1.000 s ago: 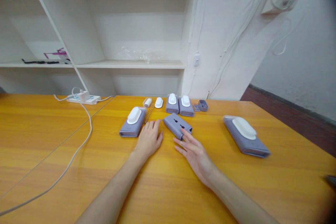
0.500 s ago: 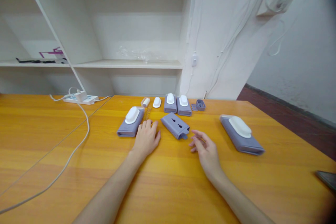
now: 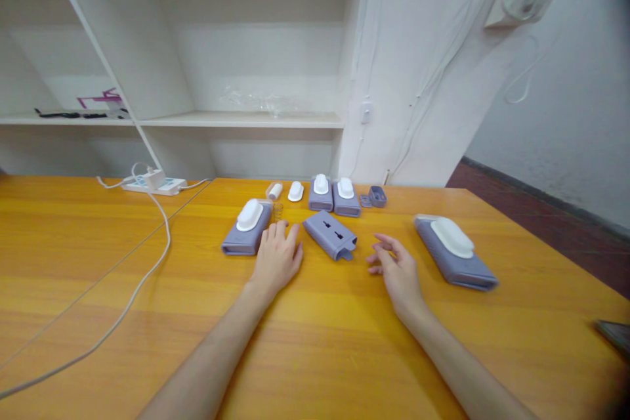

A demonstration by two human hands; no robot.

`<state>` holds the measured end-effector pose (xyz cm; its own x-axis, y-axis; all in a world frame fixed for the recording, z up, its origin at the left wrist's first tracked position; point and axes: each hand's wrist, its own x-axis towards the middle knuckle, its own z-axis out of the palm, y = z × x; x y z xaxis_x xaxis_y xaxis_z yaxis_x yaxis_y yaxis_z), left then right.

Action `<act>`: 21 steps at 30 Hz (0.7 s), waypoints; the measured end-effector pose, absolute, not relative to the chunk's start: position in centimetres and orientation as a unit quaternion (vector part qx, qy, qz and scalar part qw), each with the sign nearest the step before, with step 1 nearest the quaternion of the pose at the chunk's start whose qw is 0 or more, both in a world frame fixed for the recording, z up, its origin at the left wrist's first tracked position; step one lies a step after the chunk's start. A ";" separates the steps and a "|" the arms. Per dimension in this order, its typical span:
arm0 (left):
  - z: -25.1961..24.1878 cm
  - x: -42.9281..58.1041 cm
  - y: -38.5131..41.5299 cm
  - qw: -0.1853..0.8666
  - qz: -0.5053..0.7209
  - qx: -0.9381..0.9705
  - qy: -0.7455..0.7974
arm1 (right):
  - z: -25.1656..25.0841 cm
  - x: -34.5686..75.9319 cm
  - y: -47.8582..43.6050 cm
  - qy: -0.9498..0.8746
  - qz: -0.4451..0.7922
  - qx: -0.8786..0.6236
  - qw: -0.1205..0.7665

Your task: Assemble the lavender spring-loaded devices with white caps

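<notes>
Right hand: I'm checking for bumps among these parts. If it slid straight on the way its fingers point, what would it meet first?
Probably the near end of the slotted grey housing. The right hand is apart from it, with bare table between; depth is hard to judge.

Tabletop (image 3: 98, 256) under my left hand (image 3: 277, 258) is wood with a smooth, fairly glossy orange varnish. The grey-purple shell (image 3: 329, 234) beside it looks like matt plastic. The white cap (image 3: 250, 214) looks smoother and a bit shinier. Little spring (image 3: 277, 210) looks metal.
</notes>
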<state>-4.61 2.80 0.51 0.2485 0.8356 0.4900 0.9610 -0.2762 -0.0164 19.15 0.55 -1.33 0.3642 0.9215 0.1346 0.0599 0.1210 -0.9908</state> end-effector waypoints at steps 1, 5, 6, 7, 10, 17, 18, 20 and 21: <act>0.5 -4.6 2.8 0.163 -0.196 -0.776 -0.576 | -1.4 19.4 0.9 -0.433 0.361 -0.564 0.603; 0.4 -4.5 3.1 0.179 -0.185 -0.787 -0.561 | -1.3 20.4 2.5 -0.417 0.363 -0.586 0.593; 0.4 -4.5 3.2 0.184 -0.181 -0.787 -0.561 | -1.3 20.7 3.0 -0.415 0.357 -0.591 0.593; 0.4 -4.5 3.3 0.189 -0.178 -0.784 -0.564 | -1.2 20.9 3.4 -0.413 0.350 -0.595 0.594; 0.6 -4.6 4.0 0.204 -0.173 -0.772 -0.577 | -1.2 21.2 4.5 -0.417 0.322 -0.610 0.593; 3.1 -4.0 8.3 0.221 -0.187 -0.737 -0.610 | -1.5 22.2 7.1 -0.446 0.257 -0.630 0.582; 3.5 -3.9 9.1 0.227 -0.187 -0.731 -0.615 | -1.5 22.6 7.7 -0.458 0.233 -0.639 0.573; 4.2 -3.8 10.8 0.227 -0.177 -0.722 -0.630 | -1.5 23.5 8.8 -0.488 0.164 -0.662 0.545; 4.3 -3.8 11.6 0.221 -0.169 -0.714 -0.643 | -1.5 23.9 9.3 -0.504 0.123 -0.672 0.528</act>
